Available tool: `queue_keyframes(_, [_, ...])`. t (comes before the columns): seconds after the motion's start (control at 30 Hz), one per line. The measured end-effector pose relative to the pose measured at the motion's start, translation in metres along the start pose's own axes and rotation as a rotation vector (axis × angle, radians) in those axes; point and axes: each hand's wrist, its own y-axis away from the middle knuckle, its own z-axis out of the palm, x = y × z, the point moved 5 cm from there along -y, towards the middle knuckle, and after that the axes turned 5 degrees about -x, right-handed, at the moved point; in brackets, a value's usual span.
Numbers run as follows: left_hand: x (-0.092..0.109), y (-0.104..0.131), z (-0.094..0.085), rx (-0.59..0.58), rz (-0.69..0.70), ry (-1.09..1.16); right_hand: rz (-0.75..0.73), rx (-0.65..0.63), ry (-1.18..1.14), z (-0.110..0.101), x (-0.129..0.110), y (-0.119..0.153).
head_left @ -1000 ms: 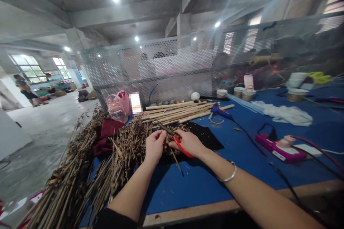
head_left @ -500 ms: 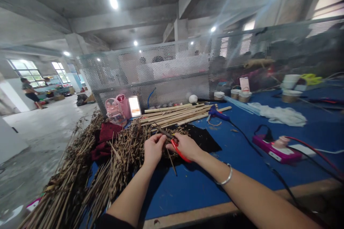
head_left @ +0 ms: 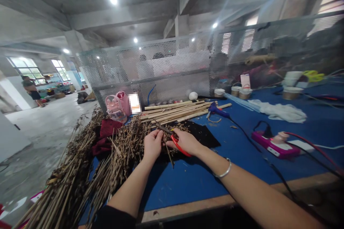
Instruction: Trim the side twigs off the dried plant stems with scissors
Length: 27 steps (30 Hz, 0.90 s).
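Red-handled scissors (head_left: 179, 145) are held in my right hand (head_left: 186, 142), their dark blades pointing up and left. My left hand (head_left: 152, 145) is closed just left of them, thumb and fingers pinched; what it grips is too small to make out. A thin dry stem (head_left: 171, 157) hangs down between the two hands. Brown dried plant stalks (head_left: 120, 154) lie in a heap under and left of my hands, and a black cloth (head_left: 205, 134) lies behind my right hand.
Pale wooden sticks (head_left: 177, 111) lie behind my hands. Right of them are a blue glue gun (head_left: 217, 111), a purple power strip (head_left: 276, 145) with cables and white plastic (head_left: 285, 112). Pink bag (head_left: 118, 105) and perforated screen (head_left: 166, 68) stand behind. A person (head_left: 32, 89) stands far left.
The stem between my hands has shifted slightly left and its lower end sits higher. Both hands keep nearly the same place and grip. The far person has moved slightly to the right.
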Motion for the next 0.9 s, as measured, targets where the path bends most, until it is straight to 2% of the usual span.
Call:
queue_keyframes(0.2, [-0.002, 0.003, 0.003, -0.016, -0.067, 0.026, 0.033, 0.012, -0.065, 0.001, 0.003, -0.001])
queue_keyframes(0.43, [-0.001, 0.01, 0.019, -0.189, -0.162, 0.061, 0.054, 0.073, -0.145, 0.0, 0.012, -0.006])
queue_keyframes(0.57, [0.003, 0.013, 0.022, -0.183, -0.171, 0.077, 0.013, 0.065, -0.123, -0.002, 0.007, -0.004])
queue_keyframes(0.7, [0.003, 0.013, 0.021, -0.153, -0.159, 0.064, -0.041, 0.113, -0.085, -0.007, -0.001, -0.001])
queue_keyframes(0.9, [-0.001, 0.012, 0.019, -0.145, -0.141, 0.045, 0.056, 0.111, -0.023, -0.009, 0.001, -0.001])
